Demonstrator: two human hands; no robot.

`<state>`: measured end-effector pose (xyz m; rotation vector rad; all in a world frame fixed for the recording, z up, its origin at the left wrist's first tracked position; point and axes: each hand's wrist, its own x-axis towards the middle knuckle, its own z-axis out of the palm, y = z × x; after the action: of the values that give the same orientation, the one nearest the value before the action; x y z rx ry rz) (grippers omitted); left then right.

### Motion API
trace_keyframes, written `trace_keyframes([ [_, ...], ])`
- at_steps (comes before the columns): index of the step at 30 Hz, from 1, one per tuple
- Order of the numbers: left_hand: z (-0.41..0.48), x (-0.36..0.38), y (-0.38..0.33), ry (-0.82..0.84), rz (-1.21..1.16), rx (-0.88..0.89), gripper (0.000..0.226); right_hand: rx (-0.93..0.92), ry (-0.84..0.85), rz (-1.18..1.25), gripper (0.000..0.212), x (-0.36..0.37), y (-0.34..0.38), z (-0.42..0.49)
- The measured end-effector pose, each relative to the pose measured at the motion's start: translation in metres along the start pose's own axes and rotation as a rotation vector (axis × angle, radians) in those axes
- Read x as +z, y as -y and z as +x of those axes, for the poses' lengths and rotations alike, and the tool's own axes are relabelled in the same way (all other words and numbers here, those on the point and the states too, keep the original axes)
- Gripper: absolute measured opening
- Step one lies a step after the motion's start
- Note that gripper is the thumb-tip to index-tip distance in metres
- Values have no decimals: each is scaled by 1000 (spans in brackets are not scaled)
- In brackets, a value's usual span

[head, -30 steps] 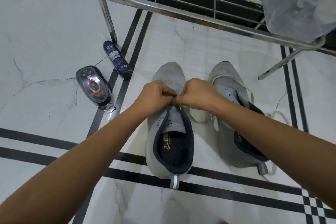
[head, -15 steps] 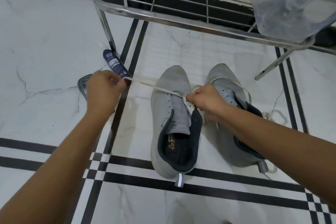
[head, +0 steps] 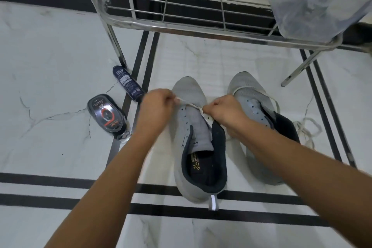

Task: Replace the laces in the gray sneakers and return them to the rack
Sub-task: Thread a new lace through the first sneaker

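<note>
Two gray sneakers stand side by side on the marble floor, toes toward the rack. Over the left sneaker, my left hand pinches a white lace and holds it taut across the eyelets. My right hand pinches the same lace at the right eyelet row. The right sneaker has a loose white lace trailing onto the floor at its right side. The steel shoe rack stands just beyond the toes.
A dark spray can lies by the rack's left leg, and a black shoe-polish sponge case lies left of my left hand. A clear plastic bag sits on the rack's right end. Black stripes cross the floor.
My left hand, which had pulled the lace far out to the left, has come back close to the left sneaker. My right hand stays at the eyelets.
</note>
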<state>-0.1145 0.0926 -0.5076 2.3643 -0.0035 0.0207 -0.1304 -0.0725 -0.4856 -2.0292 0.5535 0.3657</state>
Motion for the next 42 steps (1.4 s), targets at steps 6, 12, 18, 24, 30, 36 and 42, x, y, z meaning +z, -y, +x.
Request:
trace_keyframes([
  [6,-14,-13,25,-46,119,-12,36,33,-76,110,41,9,-7,2],
  [12,-9,27,-10,197,250,257,27,35,-115,153,32,19,-13,-3],
  [18,-18,-3,24,-41,199,54,20,34,-66,235,7,31,-17,-11],
  [24,-13,-25,36,-100,178,52,27,48,-103,283,15,33,-21,-19],
  [30,-20,11,10,160,292,284,23,11,-115,258,12,35,-21,-25],
  [36,-32,-15,48,-148,140,42,15,28,-117,282,30,34,-25,-26],
  [42,-26,-7,27,-31,179,233,36,33,-109,292,28,35,-22,-29],
])
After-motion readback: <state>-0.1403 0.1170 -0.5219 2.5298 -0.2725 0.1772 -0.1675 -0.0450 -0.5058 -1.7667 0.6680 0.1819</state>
